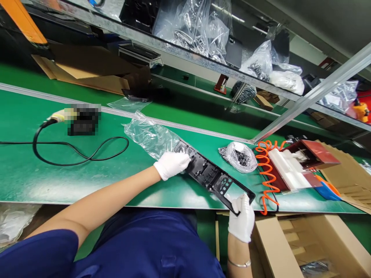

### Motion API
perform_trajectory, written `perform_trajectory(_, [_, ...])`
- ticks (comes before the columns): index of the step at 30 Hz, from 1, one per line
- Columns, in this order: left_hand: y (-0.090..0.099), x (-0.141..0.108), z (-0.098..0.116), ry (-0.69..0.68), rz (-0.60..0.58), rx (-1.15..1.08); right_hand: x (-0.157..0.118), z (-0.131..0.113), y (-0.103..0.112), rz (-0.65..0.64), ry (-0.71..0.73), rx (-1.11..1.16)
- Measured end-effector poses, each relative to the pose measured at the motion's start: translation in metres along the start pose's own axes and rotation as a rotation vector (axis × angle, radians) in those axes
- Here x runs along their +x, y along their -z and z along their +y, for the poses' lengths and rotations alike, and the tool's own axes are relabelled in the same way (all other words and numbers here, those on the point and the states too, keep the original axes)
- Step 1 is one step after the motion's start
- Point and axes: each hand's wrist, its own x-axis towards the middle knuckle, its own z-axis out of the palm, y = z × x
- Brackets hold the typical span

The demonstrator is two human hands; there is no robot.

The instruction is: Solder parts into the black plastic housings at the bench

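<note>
A long black plastic housing (207,175) with a rectangular opening lies at a slant over the green bench. Its upper left end is inside a clear plastic bag (152,135). My left hand (173,165), in a white glove, is closed on the bag's edge and the housing at that end. At the lower right end my right hand (242,216), also gloved in white, grips the housing's frame near the opening.
Right of the housing are a clear bag of small black parts (239,156), an orange coiled hose (266,173) and a red fixture with white blocks (292,168). A cardboard box (275,247) stands below the bench. A black cable (81,156) lies left. A loaded shelf (174,48) crosses above.
</note>
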Motion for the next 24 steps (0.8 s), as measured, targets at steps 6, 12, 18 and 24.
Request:
perform_trajectory(6, [-0.001,-0.005,0.030,-0.142,0.009,-0.009,-0.009,-0.003,-0.033,0.020,-0.157,0.126])
perform_trajectory(12, [-0.012,-0.017,0.062,-0.291,-0.035,-0.019,-0.009,0.004,-0.068,-0.044,-0.256,0.224])
perform_trajectory(18, [-0.005,-0.013,0.066,-0.256,-0.033,-0.017,-0.029,0.013,-0.097,-0.091,-0.322,0.225])
perform_trajectory(24, [-0.002,-0.016,0.063,-0.176,-0.084,0.018,-0.011,0.011,-0.108,-0.122,-0.330,0.249])
